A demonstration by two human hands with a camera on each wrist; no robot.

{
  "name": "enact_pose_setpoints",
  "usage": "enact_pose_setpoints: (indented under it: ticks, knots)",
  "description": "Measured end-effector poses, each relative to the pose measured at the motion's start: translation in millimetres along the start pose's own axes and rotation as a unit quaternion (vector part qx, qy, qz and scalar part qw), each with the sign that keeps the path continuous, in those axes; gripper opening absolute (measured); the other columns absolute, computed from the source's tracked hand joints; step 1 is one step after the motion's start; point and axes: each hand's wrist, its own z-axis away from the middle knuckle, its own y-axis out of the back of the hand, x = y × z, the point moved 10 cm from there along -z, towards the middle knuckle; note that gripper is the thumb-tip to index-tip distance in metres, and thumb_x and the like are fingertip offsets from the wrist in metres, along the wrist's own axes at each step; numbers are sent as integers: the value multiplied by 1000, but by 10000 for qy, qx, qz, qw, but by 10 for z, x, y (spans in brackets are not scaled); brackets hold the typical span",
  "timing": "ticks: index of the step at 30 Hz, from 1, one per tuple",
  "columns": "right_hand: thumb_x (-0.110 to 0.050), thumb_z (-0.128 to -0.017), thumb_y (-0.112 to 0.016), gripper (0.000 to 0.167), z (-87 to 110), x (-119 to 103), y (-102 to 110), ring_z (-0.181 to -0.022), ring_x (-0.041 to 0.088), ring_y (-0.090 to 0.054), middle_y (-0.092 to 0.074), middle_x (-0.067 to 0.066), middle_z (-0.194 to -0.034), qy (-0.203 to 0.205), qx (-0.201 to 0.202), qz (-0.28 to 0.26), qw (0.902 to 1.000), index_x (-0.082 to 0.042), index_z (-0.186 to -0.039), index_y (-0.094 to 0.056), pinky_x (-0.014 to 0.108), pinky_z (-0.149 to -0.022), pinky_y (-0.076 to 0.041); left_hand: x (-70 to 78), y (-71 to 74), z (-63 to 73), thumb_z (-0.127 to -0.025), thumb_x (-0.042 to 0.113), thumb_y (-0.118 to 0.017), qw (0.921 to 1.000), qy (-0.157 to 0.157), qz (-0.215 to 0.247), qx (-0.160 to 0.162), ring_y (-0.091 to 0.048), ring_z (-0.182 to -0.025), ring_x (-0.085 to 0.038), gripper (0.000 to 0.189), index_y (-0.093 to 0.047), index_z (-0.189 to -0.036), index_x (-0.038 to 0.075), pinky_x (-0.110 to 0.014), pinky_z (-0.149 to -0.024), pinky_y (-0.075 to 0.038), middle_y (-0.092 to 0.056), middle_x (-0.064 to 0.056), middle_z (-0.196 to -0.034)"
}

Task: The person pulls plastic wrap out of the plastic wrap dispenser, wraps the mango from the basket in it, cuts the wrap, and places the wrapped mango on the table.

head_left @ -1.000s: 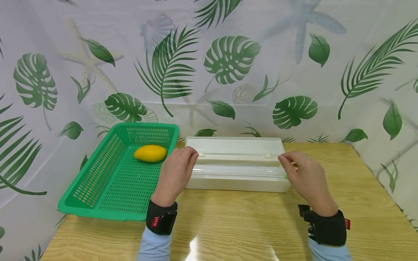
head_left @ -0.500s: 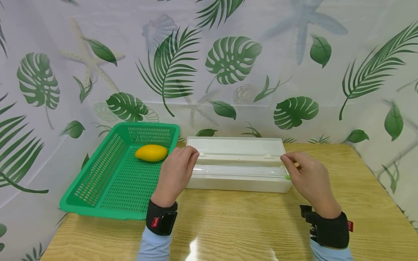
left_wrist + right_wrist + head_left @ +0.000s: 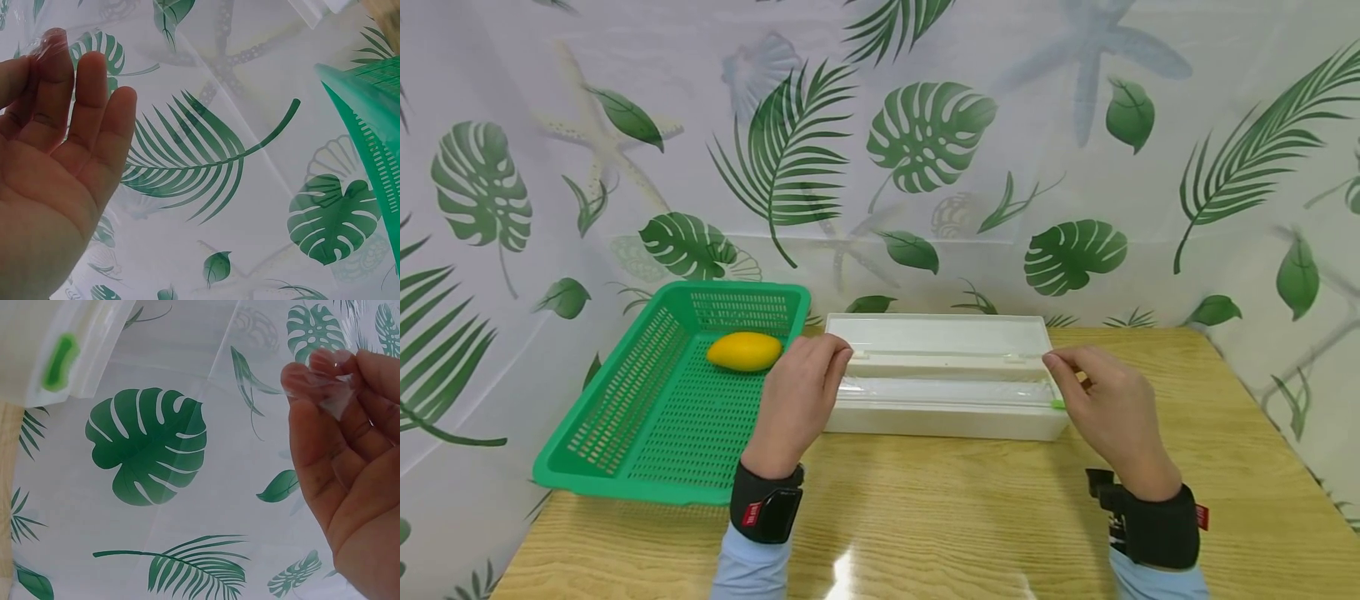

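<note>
My left hand [image 3: 799, 402] and right hand [image 3: 1107, 408] are raised level with each other, at either end of a white cling film dispenser [image 3: 947, 423]. Its lid [image 3: 940, 333] stands up at the back, and a roll of film shows inside. Between thumb and fingertips, each hand pinches clear cling film. A crumpled corner of the film [image 3: 337, 400] hangs from the right fingers in the right wrist view. In the left wrist view, film [image 3: 51, 42] covers the left fingertips. The sheet between the hands is too transparent to trace fully. A green piece [image 3: 1057, 405] sits at the dispenser's right end.
Left of the dispenser is a green plastic basket [image 3: 576, 477], with a yellow mango [image 3: 745, 352] near its back right corner. Everything stands on a wooden table [image 3: 940, 517]. A leaf-patterned cloth [image 3: 925, 250] hangs close behind and along the sides.
Both hands keep their pinch on the film. The right hand has shifted very slightly right from a second ago; the left is nearly still. Dispenser, basket and mango stay in place.
</note>
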Motion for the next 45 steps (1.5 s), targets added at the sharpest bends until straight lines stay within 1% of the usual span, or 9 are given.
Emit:
enact_pose_setpoints:
  ticks: [6,12,16,24,31,34,38,41,45]
  knots:
    - [0,-78,-73,10,-8,-38,42,-62,18,-61,-68,7,-77,125,139,-9,9998,-3,-88,-72,17,-57,-44,21,43,5,-96,17,-55,9999,-63,17,111,-53,-76,-19,11,-63,-94,9,-28,-64,-46,-62,-1,-81]
    - [-1,-79,-73,10,-9,-51,71,-63,18,-62,-69,7,-78,123,170,1,9998,-3,-88,-72,18,-57,-45,35,64,0,-96,17,-55,10000,-18,17,69,-52,-75,-19,12,-63,-94,9,-27,-63,-45,-62,-1,-81]
    - [-1,-78,-73,10,-5,-61,88,-64,18,-62,-69,7,-79,127,184,-7,9997,-2,-88,-72,16,-57,-44,47,87,3,-96,16,-55,10000,-1,13,75,-52,-75,-18,11,-63,-94,9,-27,-63,-45,-61,0,-80]
    - [4,-73,-76,16,-15,-115,152,-64,19,-62,-69,8,-77,219,309,13,9993,-2,-87,-72,16,-57,-45,92,144,12,-96,16,-55,9998,-114,36,155,-53,-75,-18,10,-62,-96,9,-28,-61,-46,-61,-1,-82]
    - [7,-69,-77,19,4,-126,191,-61,19,-60,-69,7,-75,286,417,-31,9987,-2,-84,-72,17,-56,-44,123,183,22,-96,16,-55,9997,-129,46,183,-54,-72,-16,10,-62,-97,9,-27,-59,-48,-62,-2,-84]
    - [5,-71,-76,15,14,-137,214,-61,19,-60,-68,6,-75,330,415,-86,9986,-2,-84,-72,15,-57,-43,141,199,28,-96,16,-56,9996,-172,57,222,-55,-70,-16,9,-62,-97,9,-27,-59,-49,-62,-2,-85]
    - [3,-76,-73,12,14,-152,233,-62,15,-58,-68,6,-75,297,290,-167,9990,-2,-86,-72,12,-59,-41,157,223,39,-95,15,-57,9994,-216,100,259,-57,-71,-16,9,-62,-97,8,-27,-60,-51,-63,-3,-87]
    - [2,-79,-71,11,18,-167,242,-63,12,-56,-68,6,-76,263,143,-161,9994,-4,-88,-72,12,-59,-40,169,245,50,-94,16,-58,9993,-239,124,272,-57,-72,-16,10,-62,-97,7,-27,-62,-51,-64,-4,-88]
    - [0,-80,-70,9,34,-193,266,-62,11,-56,-68,6,-76,293,72,-100,9995,-4,-87,-71,13,-59,-40,194,270,60,-94,14,-58,9991,-290,165,260,-56,-72,-16,9,-62,-96,7,-27,-62,-50,-63,-4,-88]
